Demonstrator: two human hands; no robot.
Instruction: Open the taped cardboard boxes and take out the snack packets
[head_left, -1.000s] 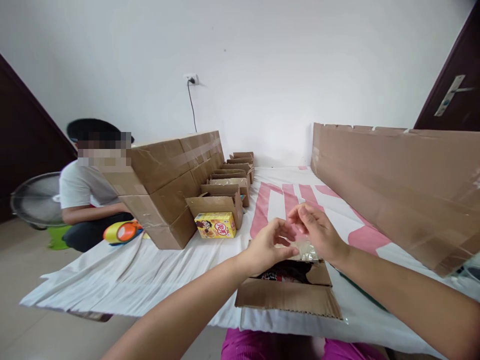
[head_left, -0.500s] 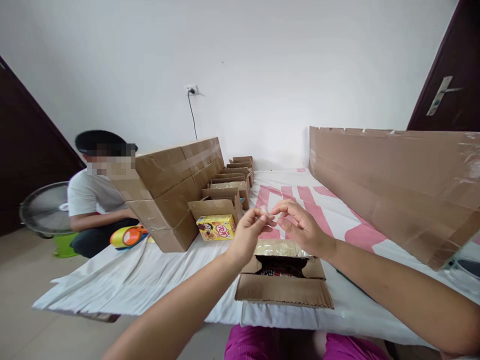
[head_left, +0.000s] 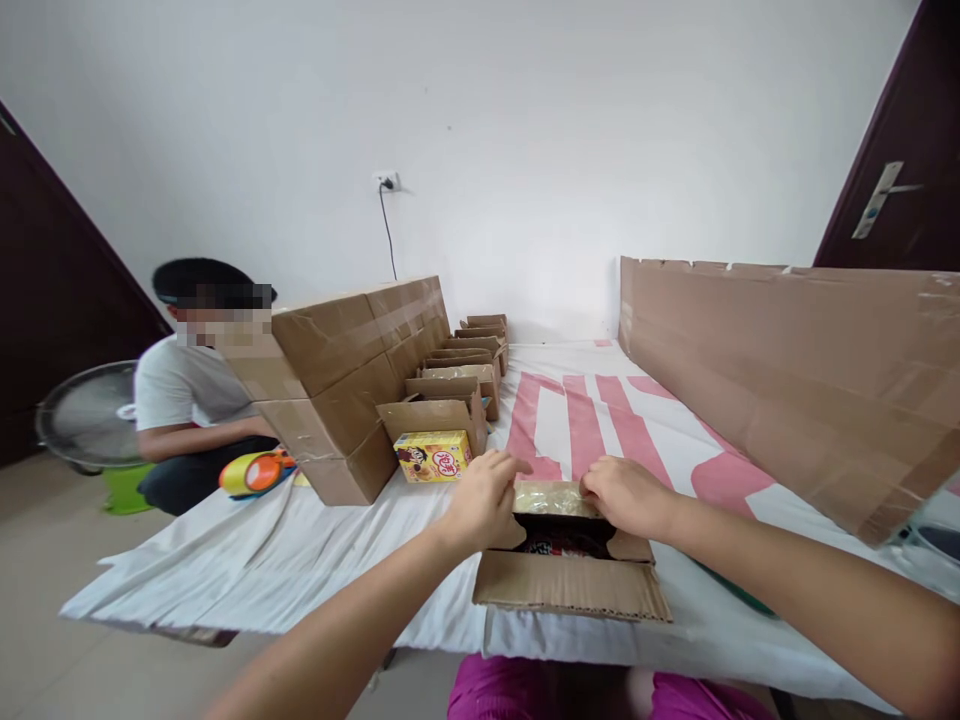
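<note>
A small cardboard box (head_left: 570,588) stands in front of me on the cloth-covered table, its top flaps apart. Dark and red packaging (head_left: 559,546) shows inside, partly shaded. Shiny clear tape covers the far flap (head_left: 551,497). My left hand (head_left: 489,502) is closed around the box's left end, thumb at the side flap and fingers by the far flap's corner. At the far right corner, my right hand (head_left: 626,497) has its fingers bent over the flap and pinches it.
Left of the box are a yellow snack box (head_left: 433,456), a row of opened cartons (head_left: 457,385) and stacked sealed cartons (head_left: 352,370). An orange tape dispenser (head_left: 255,473) lies near a seated person (head_left: 191,400). A tall cardboard panel (head_left: 772,370) stands right.
Both hands have come down and apart, from above the box to its far corners. A small whitish piece between the fingers before is no longer visible.
</note>
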